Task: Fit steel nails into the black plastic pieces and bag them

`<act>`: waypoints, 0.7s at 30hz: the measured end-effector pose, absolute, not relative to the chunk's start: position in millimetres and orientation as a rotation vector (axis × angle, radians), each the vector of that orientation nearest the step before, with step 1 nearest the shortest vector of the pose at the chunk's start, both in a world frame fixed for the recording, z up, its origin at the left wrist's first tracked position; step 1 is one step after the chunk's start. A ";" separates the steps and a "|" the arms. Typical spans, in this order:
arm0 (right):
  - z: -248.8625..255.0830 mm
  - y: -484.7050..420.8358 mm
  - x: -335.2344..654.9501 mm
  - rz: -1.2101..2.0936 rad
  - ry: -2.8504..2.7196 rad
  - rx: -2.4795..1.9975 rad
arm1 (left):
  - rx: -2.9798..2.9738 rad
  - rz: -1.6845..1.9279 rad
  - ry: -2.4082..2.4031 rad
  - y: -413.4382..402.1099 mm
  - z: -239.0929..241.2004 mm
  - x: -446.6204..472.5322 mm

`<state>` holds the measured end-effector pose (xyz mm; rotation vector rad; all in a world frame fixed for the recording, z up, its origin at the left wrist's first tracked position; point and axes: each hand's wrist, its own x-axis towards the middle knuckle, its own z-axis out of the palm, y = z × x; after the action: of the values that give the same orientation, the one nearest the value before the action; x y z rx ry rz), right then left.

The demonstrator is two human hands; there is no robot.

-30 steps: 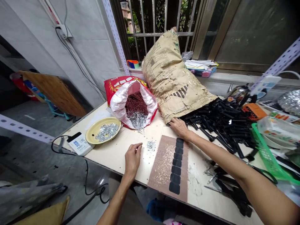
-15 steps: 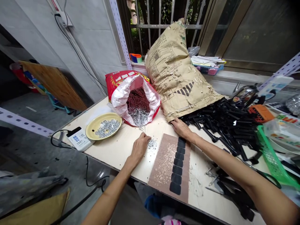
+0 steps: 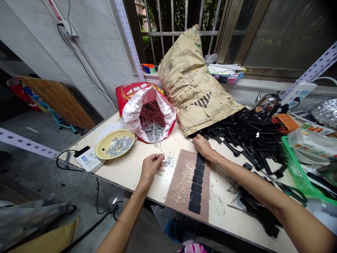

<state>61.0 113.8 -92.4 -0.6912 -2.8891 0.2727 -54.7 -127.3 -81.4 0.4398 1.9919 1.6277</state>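
My left hand rests on the pale tabletop with fingertips pinched together at the edge of a small heap of silver screws; whether it holds one is too small to tell. My right hand lies flat on the table at the top of a brown perforated board, which carries a column of black oval pads. That hand sits just in front of a big pile of black plastic strips spilling from a torn brown paper sack.
A red bag with white liner holds long nails. A yellow plate carries more screws. A white device with cable lies at the left edge. At right are a green basket, scissors and a kettle.
My left hand reached forward to the screw heap, then drew back slightly with fingertips pinched. My right hand stayed by the strips.
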 end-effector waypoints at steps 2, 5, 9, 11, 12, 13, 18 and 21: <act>-83.4 104.1 67.0 0.339 -2.834 -0.621 | 0.328 1.752 1.833 -125.7 -73.9 -46.4; -63.8 74.9 80.4 0.586 -2.644 -0.340 | 0.241 1.841 1.690 -120.9 -63.2 -32.0; -41.7 32.0 94.9 0.785 -2.538 -0.112 | 0.272 1.899 1.594 -113.6 -52.9 -13.9; -36.5 20.2 98.5 0.771 -2.571 -0.114 | 0.301 1.931 1.577 -111.5 -49.5 -7.4; -35.2 17.2 99.8 0.754 -2.593 -0.121 | 0.310 1.945 1.573 -110.9 -48.1 -5.0; -34.5 15.5 100.9 0.737 -2.615 -0.125 | 0.313 1.958 1.574 -110.6 -46.8 -3.0; -33.5 14.7 106.4 0.651 -2.668 -0.181 | 0.324 1.966 1.598 -111.4 -42.0 4.0; -31.8 13.2 109.6 0.623 -2.689 -0.215 | 0.336 1.979 1.576 -112.1 -40.8 7.1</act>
<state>109.6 13.2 -31.8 -0.2153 -2.6890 0.6228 7.1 -112.1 -40.8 0.3356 1.5758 1.9785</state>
